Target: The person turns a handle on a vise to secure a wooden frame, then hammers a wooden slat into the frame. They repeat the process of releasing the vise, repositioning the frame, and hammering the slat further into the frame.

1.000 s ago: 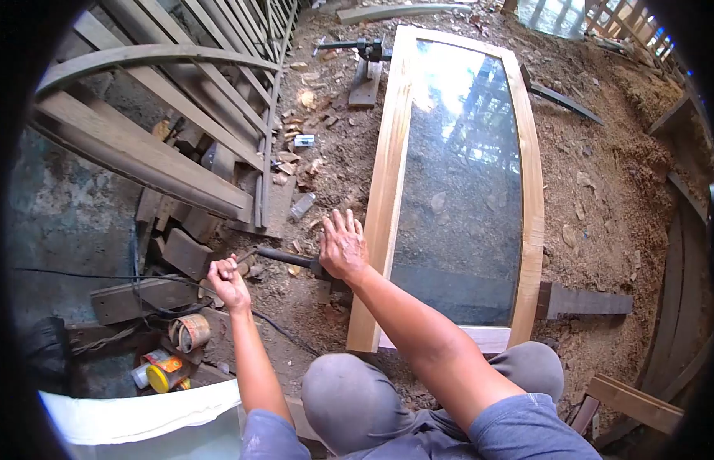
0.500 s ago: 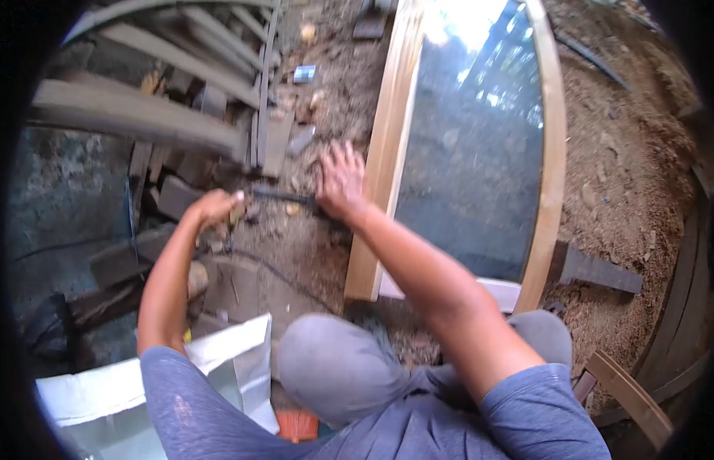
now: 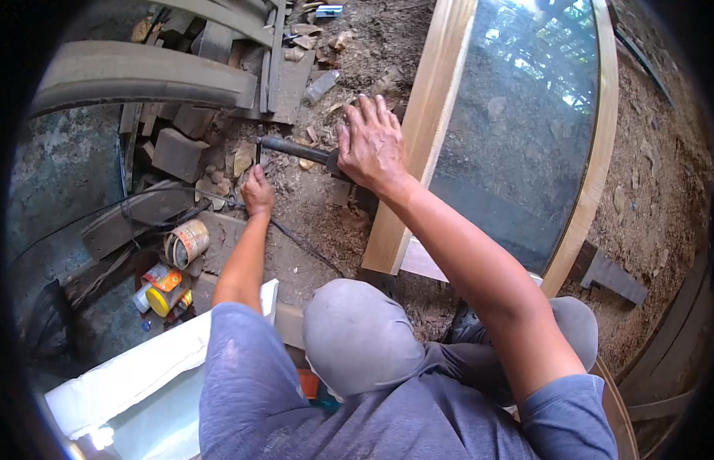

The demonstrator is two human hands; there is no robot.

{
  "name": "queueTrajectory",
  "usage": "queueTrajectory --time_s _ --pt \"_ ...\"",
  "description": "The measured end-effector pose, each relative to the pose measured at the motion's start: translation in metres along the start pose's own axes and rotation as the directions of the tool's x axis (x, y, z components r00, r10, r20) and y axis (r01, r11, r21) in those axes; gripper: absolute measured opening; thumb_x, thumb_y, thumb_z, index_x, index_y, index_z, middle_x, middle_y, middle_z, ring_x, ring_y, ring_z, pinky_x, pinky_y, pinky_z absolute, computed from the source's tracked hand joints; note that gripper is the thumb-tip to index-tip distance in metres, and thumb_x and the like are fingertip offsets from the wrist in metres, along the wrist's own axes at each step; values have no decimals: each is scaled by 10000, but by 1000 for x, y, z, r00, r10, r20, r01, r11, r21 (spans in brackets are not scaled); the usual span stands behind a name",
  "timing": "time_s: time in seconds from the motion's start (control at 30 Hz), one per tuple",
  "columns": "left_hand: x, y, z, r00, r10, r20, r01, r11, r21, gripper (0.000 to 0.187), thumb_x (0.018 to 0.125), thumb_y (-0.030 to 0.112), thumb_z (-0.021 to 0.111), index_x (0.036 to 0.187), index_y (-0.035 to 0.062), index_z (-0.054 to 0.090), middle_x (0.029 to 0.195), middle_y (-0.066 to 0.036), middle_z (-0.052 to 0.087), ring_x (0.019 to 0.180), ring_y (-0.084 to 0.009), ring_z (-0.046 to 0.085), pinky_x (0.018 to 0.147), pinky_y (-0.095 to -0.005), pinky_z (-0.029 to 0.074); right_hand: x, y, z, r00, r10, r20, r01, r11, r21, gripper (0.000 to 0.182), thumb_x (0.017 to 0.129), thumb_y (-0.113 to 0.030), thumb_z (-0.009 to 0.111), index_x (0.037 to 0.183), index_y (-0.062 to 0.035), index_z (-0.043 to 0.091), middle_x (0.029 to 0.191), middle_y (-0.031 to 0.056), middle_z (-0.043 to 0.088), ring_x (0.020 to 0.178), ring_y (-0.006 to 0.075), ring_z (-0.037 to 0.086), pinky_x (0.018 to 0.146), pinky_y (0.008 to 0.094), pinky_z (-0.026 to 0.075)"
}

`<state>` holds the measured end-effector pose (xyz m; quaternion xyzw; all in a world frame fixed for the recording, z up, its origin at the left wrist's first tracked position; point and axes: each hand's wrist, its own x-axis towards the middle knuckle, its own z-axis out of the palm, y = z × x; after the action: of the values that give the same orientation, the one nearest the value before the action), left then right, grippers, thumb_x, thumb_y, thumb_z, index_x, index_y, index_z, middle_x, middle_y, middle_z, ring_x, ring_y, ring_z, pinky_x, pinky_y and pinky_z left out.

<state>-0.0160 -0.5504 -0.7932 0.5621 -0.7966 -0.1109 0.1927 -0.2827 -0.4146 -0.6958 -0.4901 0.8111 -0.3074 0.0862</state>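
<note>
A dark metal clamp with a round shaft and a thin crossbar handle lies at the left side of a wooden-framed glass panel. My left hand is closed on the lower end of the crossbar. My right hand rests with its fingers stretched out over the clamp's other end, close against the frame's left wooden rail. What lies under that palm is hidden.
A paint-stained can and a yellow-lidded jar stand at the left. Wood offcuts and a curved timber piece lie beyond. A black cable crosses the ground. A white-edged glass panel is lower left.
My left hand has moved up and right to the clamp's crossbar, which now stands out clearly. The right hand stays at the clamp's frame end. The view has shifted.
</note>
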Motion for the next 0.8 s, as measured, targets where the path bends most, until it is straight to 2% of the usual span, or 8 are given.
queueTrajectory --time_s 0.2,0.27,0.33,0.4,0.53,0.7,0.77,0.8 --pt "12 16 -21 965 -65 254 90 992 -88 541 1010 462 339 1072 26 654 970 -209 690 947 -376 652 825 -446 487 -3 2 1 999 5 -47 -1 997 80 405 890 -294 500 1178 -20 578 1340 238 488 1296 437 416 1067 496 333" --pt "30 12 3 987 -110 115 134 964 -230 548 1005 487 343 1156 33 609 1046 -196 681 992 -358 644 859 -430 479 -1 0 5 998 25 -52 -22 998 56 394 889 -289 504 1178 -33 577 1341 231 490 1294 431 419 1061 496 339" --pt "49 57 -20 994 16 105 4 982 -191 516 995 477 379 1201 47 574 1100 -215 656 1024 -380 625 872 -443 471 1 -1 6 998 9 -59 -5 998 66 403 889 -288 507 1202 -43 572 1350 226 486 1301 422 416 1060 496 341" --pt "69 77 -26 966 113 233 -86 989 -123 456 988 444 418 1148 55 592 1014 -200 679 969 -383 639 837 -452 478 0 -2 2 999 36 -18 -36 999 29 425 889 -288 505 1235 -46 558 1366 227 476 1307 420 410 1062 499 338" --pt "110 84 -16 891 85 446 -59 996 -72 390 972 401 466 993 57 647 795 -142 697 833 -363 668 742 -454 494 0 -3 1 999 37 12 -37 999 22 443 899 -288 498 1262 -37 542 1397 231 453 1316 418 400 1073 503 324" --pt "182 136 25 849 47 526 88 970 -227 405 958 426 490 958 67 677 803 -151 690 824 -316 675 731 -418 503 0 -4 1 998 52 38 -54 998 27 430 912 -278 493 1267 -41 539 1407 231 444 1329 418 385 1082 504 316" --pt "198 133 46 826 196 529 -215 976 -27 478 930 519 515 1017 84 694 847 -154 687 852 -242 668 766 -376 500 -1 -4 4 998 52 25 -53 998 18 424 908 -275 499 1256 -36 542 1399 232 451 1321 419 395 1076 503 322" --pt "198 135 42 827 197 526 -213 977 -30 478 930 519 515 1017 84 694 847 -154 687 852 -242 668 766 -376 500 0 -3 4 999 51 10 -51 999 8 418 905 -271 505 1245 -31 546 1392 233 459 1312 420 406 1070 502 329"
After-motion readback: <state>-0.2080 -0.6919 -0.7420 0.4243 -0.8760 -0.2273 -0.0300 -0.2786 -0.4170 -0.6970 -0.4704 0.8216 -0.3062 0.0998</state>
